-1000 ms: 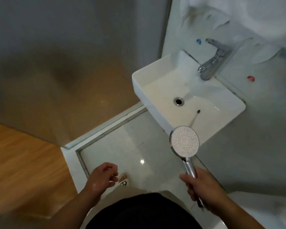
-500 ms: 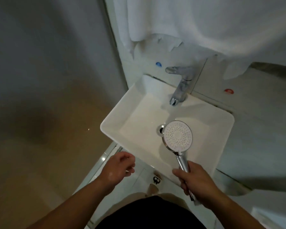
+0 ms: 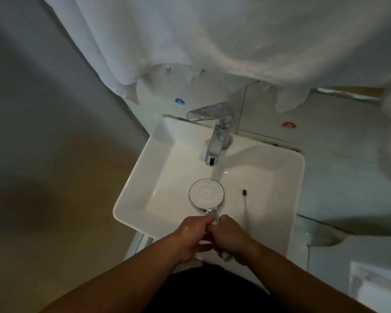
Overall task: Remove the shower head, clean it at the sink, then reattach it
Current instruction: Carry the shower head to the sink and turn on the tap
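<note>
I'm standing in a dim bathroom, with a plain grey wall (image 3: 43,98) to my left that takes on a warm brownish cast lower down. White towels (image 3: 212,37) hang overhead against pale wall tiles (image 3: 325,132), which carry a blue sticker (image 3: 179,101) and a red sticker (image 3: 288,124).

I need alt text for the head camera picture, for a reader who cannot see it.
Both hands, left hand and right hand, grip the handle of a shower head held face-up over a white sink. The faucet runs no water; a toothbrush lies in the basin.
</note>
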Tool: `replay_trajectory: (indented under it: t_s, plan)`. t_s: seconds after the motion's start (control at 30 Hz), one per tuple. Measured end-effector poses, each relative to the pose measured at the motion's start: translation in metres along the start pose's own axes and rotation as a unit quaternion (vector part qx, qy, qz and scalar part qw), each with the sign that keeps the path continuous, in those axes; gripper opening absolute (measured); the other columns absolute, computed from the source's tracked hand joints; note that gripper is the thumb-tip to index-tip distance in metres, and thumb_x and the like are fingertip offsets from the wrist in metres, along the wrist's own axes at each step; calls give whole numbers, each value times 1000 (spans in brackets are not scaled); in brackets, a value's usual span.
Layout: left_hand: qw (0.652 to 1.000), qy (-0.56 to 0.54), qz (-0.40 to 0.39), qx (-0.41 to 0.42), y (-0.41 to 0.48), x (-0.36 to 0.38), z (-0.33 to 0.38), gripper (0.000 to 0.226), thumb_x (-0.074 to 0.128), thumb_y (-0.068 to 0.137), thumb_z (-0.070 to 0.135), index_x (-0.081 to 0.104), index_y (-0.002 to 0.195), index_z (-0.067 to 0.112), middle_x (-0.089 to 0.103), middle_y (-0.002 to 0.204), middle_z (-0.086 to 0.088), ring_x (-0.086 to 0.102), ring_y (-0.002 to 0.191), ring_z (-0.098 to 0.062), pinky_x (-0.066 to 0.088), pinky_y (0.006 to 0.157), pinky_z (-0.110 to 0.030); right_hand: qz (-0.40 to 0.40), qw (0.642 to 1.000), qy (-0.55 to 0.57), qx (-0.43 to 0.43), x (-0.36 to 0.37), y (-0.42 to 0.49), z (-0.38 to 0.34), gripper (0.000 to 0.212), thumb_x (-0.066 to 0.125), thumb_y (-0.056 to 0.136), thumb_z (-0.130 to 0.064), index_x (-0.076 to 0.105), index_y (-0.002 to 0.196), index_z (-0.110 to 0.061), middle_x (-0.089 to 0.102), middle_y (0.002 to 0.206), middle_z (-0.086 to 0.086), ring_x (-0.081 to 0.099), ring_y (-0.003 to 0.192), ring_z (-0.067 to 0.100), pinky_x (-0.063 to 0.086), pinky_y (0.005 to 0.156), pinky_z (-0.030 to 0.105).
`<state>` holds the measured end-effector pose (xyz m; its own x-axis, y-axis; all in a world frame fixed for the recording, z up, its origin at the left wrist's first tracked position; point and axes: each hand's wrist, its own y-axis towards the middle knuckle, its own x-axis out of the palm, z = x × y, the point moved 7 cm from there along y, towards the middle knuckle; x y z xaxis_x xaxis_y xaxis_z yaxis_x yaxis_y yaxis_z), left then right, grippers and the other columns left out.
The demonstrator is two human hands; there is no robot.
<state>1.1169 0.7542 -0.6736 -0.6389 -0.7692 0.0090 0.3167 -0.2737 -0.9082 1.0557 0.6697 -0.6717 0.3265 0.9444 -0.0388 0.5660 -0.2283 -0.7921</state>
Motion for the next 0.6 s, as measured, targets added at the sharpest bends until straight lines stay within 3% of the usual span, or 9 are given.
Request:
replay_trajectory:
  t_s: [0.07, 0.17, 0.27, 0.33, 0.43, 0.53, 0.6]
  plan:
    - [1000, -12, 14, -14, 7, -3, 1, 19, 69, 93, 26, 74, 96, 9, 74, 89, -12, 66, 85, -25, 59, 68, -36, -2, 1000, 4, 0, 7, 3, -3, 14, 55, 86, -21, 61, 89, -7, 64, 70, 4, 53, 48, 14, 39, 44, 23]
    - [1000, -14, 7, -22, 17, -8, 3, 13, 73, 88, 19, 72, 97, 10, 72, 85, -9, 64, 80, -23, 53, 54, -28, -22, 1000, 2, -14, 18, 4, -8, 30, 53, 86, -22, 62, 113, -13, 73, 96, 9, 61, 58, 13, 46, 45, 23]
    - [999, -28, 2, -19, 29, -20, 8, 11, 68, 89, 14, 67, 98, 8, 67, 80, -13, 63, 72, -28, 50, 53, -30, -39, 999, -13, -34, 20, -2, -17, 15, 58, 92, -21, 62, 107, -23, 73, 91, 3, 64, 68, 10, 49, 55, 21]
    - [1000, -19, -3, -8, 39, -33, 14, 10, 62, 95, 16, 64, 101, 8, 68, 81, -17, 63, 68, -30, 49, 56, -34, -42, 994, -80, -66, 19, -6, -24, 15, 57, 98, -31, 65, 109, -26, 72, 94, -6, 63, 72, 1, 47, 62, 17]
    - [999, -2, -51, -9, 52, -48, 18, 17, 55, 103, 21, 60, 115, 10, 66, 89, -19, 66, 70, -29, 55, 67, -39, 96, 971, -192, -102, -5, -13, -40, 24, 59, 98, -41, 72, 110, -26, 71, 102, -12, 63, 83, 2, 49, 78, 21]
    - [995, 43, -95, -5, 64, -65, 19, 20, 53, 105, 20, 54, 121, 9, 58, 81, -16, 54, 54, -20, 48, 50, -29, 296, 920, -195, -165, -41, -44, -84, 19, 66, 95, -34, 69, 112, -26, 65, 96, -14, 59, 78, -5, 40, 70, 5]
    - [990, 88, -110, 4, 72, -75, 21, 20, 52, 105, 21, 54, 122, 12, 56, 79, -13, 49, 49, -17, 42, 45, -25, 381, 872, -201, -232, -53, -61, -125, 23, 69, 93, -32, 68, 115, -25, 63, 99, -14, 59, 80, -6, 45, 72, 7]
